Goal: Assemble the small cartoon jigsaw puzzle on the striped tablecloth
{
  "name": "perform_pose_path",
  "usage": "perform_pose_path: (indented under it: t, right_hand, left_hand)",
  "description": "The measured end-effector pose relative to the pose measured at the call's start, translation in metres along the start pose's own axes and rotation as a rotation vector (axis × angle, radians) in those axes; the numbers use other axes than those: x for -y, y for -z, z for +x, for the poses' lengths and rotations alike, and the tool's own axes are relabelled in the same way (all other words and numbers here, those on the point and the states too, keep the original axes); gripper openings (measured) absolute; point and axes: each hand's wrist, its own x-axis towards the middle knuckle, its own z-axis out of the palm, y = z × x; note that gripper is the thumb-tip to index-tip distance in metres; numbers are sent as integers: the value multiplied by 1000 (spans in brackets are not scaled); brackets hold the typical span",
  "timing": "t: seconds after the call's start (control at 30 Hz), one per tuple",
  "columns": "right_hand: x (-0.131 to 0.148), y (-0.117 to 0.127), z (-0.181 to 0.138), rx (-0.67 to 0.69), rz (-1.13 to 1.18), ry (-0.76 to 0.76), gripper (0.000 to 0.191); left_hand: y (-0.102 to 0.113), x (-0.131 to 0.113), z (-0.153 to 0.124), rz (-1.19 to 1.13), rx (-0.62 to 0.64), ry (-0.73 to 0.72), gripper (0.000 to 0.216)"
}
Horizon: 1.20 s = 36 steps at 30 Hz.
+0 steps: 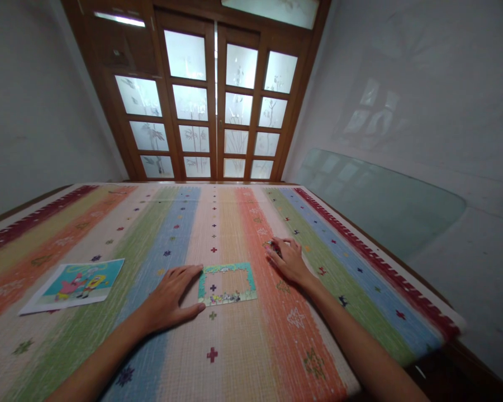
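A jigsaw puzzle frame [251, 287] lies flat on the striped tablecloth in front of me, its border joined into a rectangle with cloth showing through the middle. My left hand [174, 296] rests at its left side, thumb and fingers spread, the tips at the border's left edge. To the upper right of the frame, my right hand [288, 259] is bent over a small cluster of puzzle pieces [272, 247], fingers closed on them. The hand partly covers these pieces, so how many it grips is hidden.
A printed picture sheet [79, 285] with two cartoon figures lies on the left of the tablecloth [184, 357]. Wooden doors with glass panes [188, 103] stand beyond the table. A pale glass panel [377, 195] is at the right wall.
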Motion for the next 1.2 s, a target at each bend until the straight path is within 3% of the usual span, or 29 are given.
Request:
perform_pose_path:
  t: [0.23,0.63,1.2]
  right_hand:
    - [4,-1,5,45,-23,13,39]
    - [0,13,43,186,-150,-6,24]
    - [-13,0,64,289,-142,-28,8]
  left_hand:
    - [1,-1,1,-11,-13,-4,71]
    - [1,-3,1,-20,10,5,71]
    - [2,-4,1,-34,22,7,69]
